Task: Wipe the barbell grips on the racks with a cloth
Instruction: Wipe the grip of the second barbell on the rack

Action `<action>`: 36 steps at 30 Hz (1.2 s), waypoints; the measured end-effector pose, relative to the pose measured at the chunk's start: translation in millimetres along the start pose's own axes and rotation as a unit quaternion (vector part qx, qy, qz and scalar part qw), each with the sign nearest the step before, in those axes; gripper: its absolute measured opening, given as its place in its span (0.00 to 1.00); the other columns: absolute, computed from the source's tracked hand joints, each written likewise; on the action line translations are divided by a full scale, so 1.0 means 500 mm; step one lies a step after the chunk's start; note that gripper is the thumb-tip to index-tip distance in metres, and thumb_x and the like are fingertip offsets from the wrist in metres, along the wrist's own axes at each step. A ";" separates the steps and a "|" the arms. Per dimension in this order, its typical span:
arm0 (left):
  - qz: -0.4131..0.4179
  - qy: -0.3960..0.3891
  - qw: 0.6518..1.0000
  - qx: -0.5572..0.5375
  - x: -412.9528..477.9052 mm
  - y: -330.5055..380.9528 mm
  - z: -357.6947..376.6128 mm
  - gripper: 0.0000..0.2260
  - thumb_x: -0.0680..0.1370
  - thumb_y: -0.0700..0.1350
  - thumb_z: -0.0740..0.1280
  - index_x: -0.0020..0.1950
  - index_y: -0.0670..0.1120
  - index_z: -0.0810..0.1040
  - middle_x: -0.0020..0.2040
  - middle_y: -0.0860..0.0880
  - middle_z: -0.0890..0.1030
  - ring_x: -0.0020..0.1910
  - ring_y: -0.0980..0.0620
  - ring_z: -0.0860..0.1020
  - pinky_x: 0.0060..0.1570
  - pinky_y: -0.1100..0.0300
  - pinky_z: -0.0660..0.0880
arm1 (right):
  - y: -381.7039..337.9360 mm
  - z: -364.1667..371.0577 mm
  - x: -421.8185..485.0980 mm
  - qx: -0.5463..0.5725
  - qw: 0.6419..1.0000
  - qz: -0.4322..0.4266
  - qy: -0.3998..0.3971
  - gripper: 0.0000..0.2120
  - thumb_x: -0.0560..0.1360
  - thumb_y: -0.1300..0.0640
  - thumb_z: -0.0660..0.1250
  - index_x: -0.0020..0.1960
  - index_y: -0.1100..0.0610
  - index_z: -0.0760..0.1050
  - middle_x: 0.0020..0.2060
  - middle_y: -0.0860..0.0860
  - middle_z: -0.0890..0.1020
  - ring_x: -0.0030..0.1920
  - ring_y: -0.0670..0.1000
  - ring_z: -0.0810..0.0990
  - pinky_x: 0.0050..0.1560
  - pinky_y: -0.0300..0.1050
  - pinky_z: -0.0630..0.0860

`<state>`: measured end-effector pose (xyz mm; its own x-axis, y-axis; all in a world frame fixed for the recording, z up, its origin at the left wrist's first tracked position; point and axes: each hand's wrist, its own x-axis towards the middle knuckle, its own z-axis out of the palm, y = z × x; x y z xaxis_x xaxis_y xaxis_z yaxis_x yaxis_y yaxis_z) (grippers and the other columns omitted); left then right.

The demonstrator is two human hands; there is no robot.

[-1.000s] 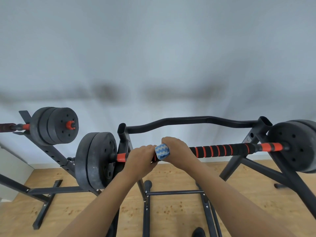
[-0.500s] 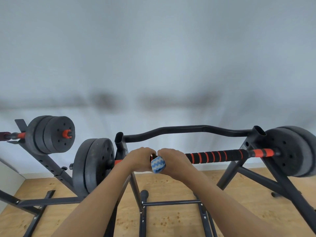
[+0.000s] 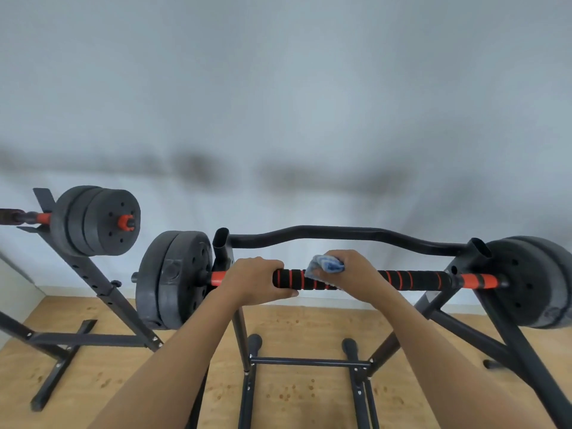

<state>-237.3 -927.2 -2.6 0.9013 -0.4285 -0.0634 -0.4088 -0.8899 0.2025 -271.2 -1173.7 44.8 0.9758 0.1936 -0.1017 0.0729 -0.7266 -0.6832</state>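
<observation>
A light wooden floor was seen beneath the equipment, bounded at the far side by a pale wall. A black rack stood in the middle, its curved top bar spanning two uprights. The barbell was laid across the rack, with black plates at the left end and further plates at the right. Its black grip with orange rings was wrapped by the left hand, fingers curled over the top. Just to the right, a blue and white cloth was pressed onto the grip and clutched by the right hand. A second barbell was seen on another rack at the far left. Open floor was left between the two racks and near the rack's feet.
</observation>
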 end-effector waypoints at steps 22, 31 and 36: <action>0.021 0.099 0.994 0.041 -0.030 0.019 0.024 0.22 0.77 0.70 0.66 0.52 0.52 0.67 0.40 0.56 0.75 0.37 0.54 0.77 0.41 0.56 0.80 | -0.031 0.092 -0.028 -0.283 0.950 -0.126 0.051 0.23 0.76 0.42 0.72 0.62 0.50 0.66 0.55 0.48 0.81 0.49 0.51 0.84 0.49 0.42 0.82; -0.005 0.102 0.995 0.019 -0.024 0.013 0.040 0.25 0.73 0.74 0.66 0.52 0.55 0.65 0.41 0.57 0.78 0.37 0.56 0.79 0.42 0.56 0.82 | -0.024 0.081 0.000 -0.173 0.977 -0.107 0.066 0.18 0.72 0.44 0.73 0.55 0.49 0.71 0.50 0.45 0.77 0.50 0.48 0.75 0.51 0.46 0.80; -0.012 0.139 0.989 0.045 -0.031 0.019 0.048 0.26 0.74 0.74 0.65 0.50 0.54 0.62 0.41 0.57 0.79 0.34 0.56 0.76 0.37 0.58 0.79 | -0.021 0.100 0.001 -0.183 0.981 -0.050 0.040 0.18 0.76 0.42 0.70 0.55 0.48 0.63 0.43 0.46 0.80 0.40 0.48 0.80 0.42 0.44 0.82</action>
<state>-258.7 -932.9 -23.2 0.9105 -0.3586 0.2060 -0.3865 -0.9151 0.1151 -281.8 -1132.8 15.7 0.9720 0.2342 0.0193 0.2238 -0.8973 -0.3805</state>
